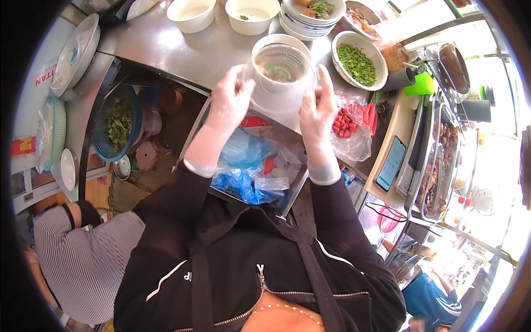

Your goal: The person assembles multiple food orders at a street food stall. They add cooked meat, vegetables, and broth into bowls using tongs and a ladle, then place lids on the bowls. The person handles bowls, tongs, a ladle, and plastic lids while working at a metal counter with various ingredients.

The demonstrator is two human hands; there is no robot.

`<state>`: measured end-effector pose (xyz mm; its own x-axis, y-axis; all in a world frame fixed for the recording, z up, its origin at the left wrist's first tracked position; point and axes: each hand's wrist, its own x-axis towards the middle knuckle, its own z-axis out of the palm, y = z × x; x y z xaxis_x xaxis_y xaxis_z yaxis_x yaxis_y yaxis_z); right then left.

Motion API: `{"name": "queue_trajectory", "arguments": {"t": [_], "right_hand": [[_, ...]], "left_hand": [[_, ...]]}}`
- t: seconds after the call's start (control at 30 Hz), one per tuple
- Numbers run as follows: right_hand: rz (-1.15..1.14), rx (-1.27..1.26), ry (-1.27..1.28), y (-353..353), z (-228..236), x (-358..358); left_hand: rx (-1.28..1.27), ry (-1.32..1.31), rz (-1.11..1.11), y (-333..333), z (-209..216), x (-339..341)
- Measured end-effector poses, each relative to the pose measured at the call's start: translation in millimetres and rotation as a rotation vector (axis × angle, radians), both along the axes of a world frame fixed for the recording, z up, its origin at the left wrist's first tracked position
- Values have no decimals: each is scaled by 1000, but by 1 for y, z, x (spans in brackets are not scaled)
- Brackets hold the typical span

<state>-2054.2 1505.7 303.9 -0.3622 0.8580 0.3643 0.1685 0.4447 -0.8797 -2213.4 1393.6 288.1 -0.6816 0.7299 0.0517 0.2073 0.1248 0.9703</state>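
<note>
Both my hands, in thin pale gloves, are raised over the front edge of the steel counter. Between them they hold a clear round plastic lid [281,62], somewhat blurred. My left hand [229,98] pinches its left side, thumb and fingers pressed together. My right hand [319,105] grips the right side, with the index finger pointing up. Behind the lid stands a white round bowl [281,40] with green herbs showing through. Whether the lid touches the bowl's rim I cannot tell. Below my hands, an open drawer [300,188] holds blue and clear plastic bags [243,180].
Two white bowls [191,15] stand at the back, beside stacked bowls [306,30]. To the right are a basket of chopped greens [357,60], red pieces in a clear bag [345,123], a phone [391,163] and a wire tray of browned food [440,166]. Another person [88,260] is at left.
</note>
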Motion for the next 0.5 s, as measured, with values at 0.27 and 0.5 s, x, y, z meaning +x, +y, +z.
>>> {"name": "queue_trajectory", "arguments": {"t": [0.27,0.5], "right_hand": [[-188,276,-270,57,-44,-39],[-168,307,-346,65,-40,-42]], "left_hand": [[-148,627,107,72,-23,-46],[-285,649,42,79,-16,-50]]}}
